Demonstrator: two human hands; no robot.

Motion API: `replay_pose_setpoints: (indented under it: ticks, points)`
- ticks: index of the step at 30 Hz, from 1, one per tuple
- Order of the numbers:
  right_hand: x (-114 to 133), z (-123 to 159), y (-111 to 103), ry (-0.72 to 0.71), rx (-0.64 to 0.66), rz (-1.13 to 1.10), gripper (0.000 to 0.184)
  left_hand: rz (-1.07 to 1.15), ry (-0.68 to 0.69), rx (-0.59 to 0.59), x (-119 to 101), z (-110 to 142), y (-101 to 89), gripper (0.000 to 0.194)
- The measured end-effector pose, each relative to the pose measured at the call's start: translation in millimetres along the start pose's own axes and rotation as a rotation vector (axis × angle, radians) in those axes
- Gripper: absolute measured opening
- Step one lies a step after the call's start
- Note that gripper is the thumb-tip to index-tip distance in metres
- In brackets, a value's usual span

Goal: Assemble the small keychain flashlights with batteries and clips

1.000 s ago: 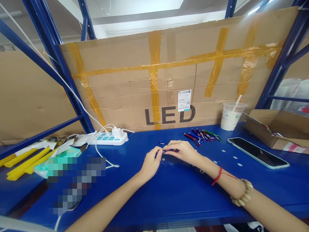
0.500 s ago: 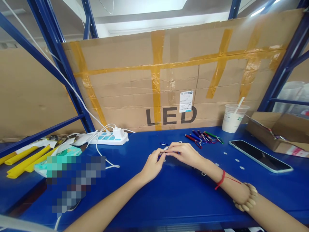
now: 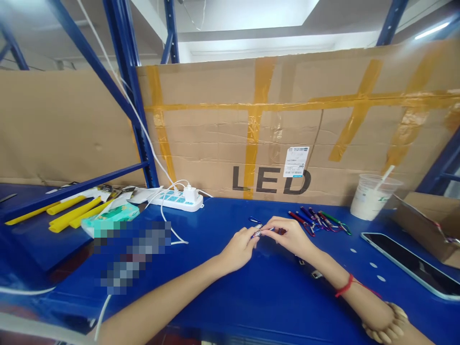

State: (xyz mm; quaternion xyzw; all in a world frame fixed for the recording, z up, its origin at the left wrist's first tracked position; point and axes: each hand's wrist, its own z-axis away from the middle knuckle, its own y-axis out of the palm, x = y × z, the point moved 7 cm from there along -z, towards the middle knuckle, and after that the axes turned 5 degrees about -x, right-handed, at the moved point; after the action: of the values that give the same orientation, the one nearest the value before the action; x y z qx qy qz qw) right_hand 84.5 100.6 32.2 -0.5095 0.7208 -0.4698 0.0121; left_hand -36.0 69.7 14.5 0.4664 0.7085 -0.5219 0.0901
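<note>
Both of my hands meet over the blue table [image 3: 230,297], fingers closed around a small metallic pen-like tube [image 3: 257,234]. My left hand [image 3: 239,248] pinches it from the left, and my right hand [image 3: 290,235] grips it with thumb and fingertips from the right. Fingers cover most of the tube. Just beyond the fingertips is a blue carabiner clip [image 3: 255,220]; whether it joins the tube is unclear. Behind my right hand lie several slim coloured metal tubes [image 3: 318,219] with carabiner clips. Small dark pieces with metal parts [image 3: 316,274] lie beside my right wrist.
A phone [image 3: 413,263], a lidded cup with a straw [image 3: 372,199] and an open cardboard box [image 3: 427,223] are on the right. To the left are a white power strip [image 3: 179,199], a green packet [image 3: 115,214] and yellow tubes [image 3: 77,213]. Taped cardboard [image 3: 208,143] stands behind.
The view has swung left, so everything sits further right in it. My hands stay together, and more of the tube's metal shows between the fingers. More small pieces show by my right wrist.
</note>
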Motion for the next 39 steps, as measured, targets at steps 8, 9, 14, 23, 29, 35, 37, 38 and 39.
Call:
replay_pose_setpoints:
  ticks: [8,9,14,23,29,35,37,38,39]
  points:
    - [-2.9,-1.7,1.6,0.076,-0.026,-0.052,0.081,0.088,-0.032,-0.003,1.1,3.2,-3.7,0.028]
    - [-3.8,-1.7,1.5,0.094,-0.029,-0.057,0.081,0.110,-0.021,-0.015,1.1,2.9,-3.5,0.027]
    - [-13.9,0.4,5.7,0.211,-0.025,-0.126,0.085,0.148,0.020,-0.057,1.6,0.8,-3.1,0.024]
    - [-24.7,2.8,17.6,0.383,0.111,-0.237,0.094,0.080,-0.029,-0.058,5.4,1.5,-5.3,0.025]
    - [-38.6,9.3,26.3,0.536,0.238,-0.213,0.107,0.127,-0.032,-0.094,6.0,2.5,-8.2,0.030]
    - [-36.4,12.7,32.5,0.613,0.313,-0.250,0.108,0.154,-0.044,-0.101,8.0,3.3,-6.6,0.033]
    - [-35.9,14.7,33.6,0.641,0.343,-0.248,0.110,0.174,-0.026,-0.096,7.2,3.6,-5.4,0.034]
    - [-35.9,15.6,34.5,0.649,0.364,-0.252,0.110,0.179,-0.016,-0.093,6.5,3.9,-5.2,0.034]
    - [-36.0,16.4,35.3,0.650,0.383,-0.257,0.110,0.182,-0.010,-0.086,5.6,4.4,-5.1,0.034]
